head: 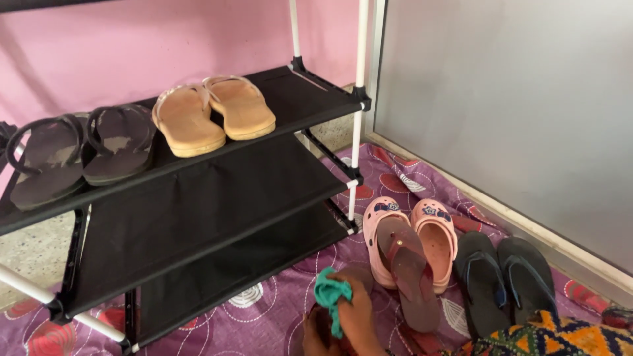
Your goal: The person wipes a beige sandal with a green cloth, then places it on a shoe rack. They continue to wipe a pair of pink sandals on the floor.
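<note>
At the bottom edge of the view, a crumpled teal-green cloth (330, 298) is seen gripped in the right hand (356, 310), whose fingers are closed around it. Just below and to the left, the left hand (316, 333) is pressed against a dark brown slipper (359, 277), only partly visible behind the cloth and hands; whether its fingers are closed on the slipper cannot be told. A patterned sleeve in orange, green and blue (554, 336) is seen at the lower right corner.

Just beyond the hands, a second brown leather slipper with a strap (409, 270) is laid across a pair of pale pink rubber clogs (412, 240). Beside these, to the right, a pair of black flip-flops with blue-edged straps (504, 277) is set side by side. All of this footwear rests on a purple floor cloth printed with red and white circles (283, 310).

Behind and to the left, a three-tier shoe rack with black fabric shelves and white poles (217, 217) is stood on the cloth. On its top shelf, a pair of tan flat sandals (211, 115) and a pair of dark grey flip-flops (79, 151) are placed. A pink wall (132, 46) and a grey panel (514, 99) are seen farthest back.
</note>
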